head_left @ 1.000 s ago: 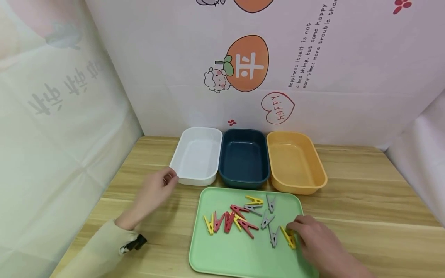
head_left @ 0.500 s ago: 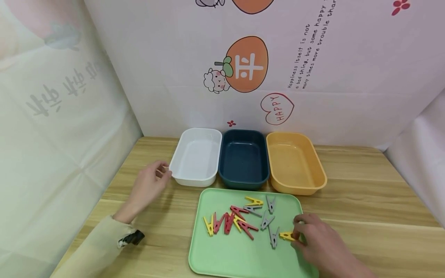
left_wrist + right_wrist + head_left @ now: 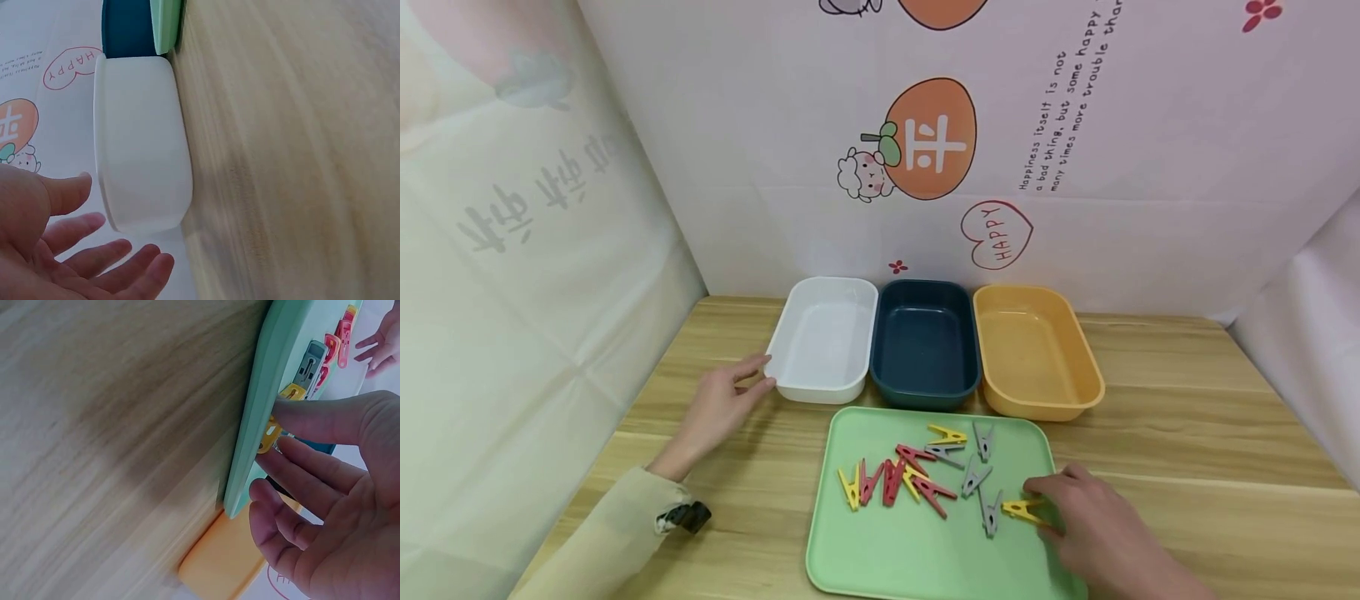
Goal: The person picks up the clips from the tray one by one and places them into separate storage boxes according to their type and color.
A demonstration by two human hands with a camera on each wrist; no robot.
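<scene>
In the head view my right hand (image 3: 1090, 525) is at the right edge of a green tray (image 3: 857, 550). Its thumb and forefinger pinch the end of a yellow clothespin (image 3: 1021, 510), which lies sideways; the right wrist view shows this yellow clothespin (image 3: 270, 434) between the two fingertips. Left of it is a grey clothespin (image 3: 989, 518). My left hand (image 3: 718, 408) holds nothing, its fingers loosely spread beside the near left corner of a white bin (image 3: 820, 393). From the left wrist, the fingers of this hand (image 3: 75, 250) appear close to the bin's end; contact is unclear.
Several red clothespins (image 3: 892, 482), grey ones and yellow ones lie scattered on the tray. A dark blue bin (image 3: 925, 398) and an orange bin (image 3: 1045, 410) stand in a row with the white one behind the tray. A printed cloth (image 3: 760, 167) hangs behind the wooden table.
The yellow clothespin at my right hand has turned from slanted to sideways, its end now between thumb and forefinger. My left hand has drawn back slightly leftward and its fingers have spread.
</scene>
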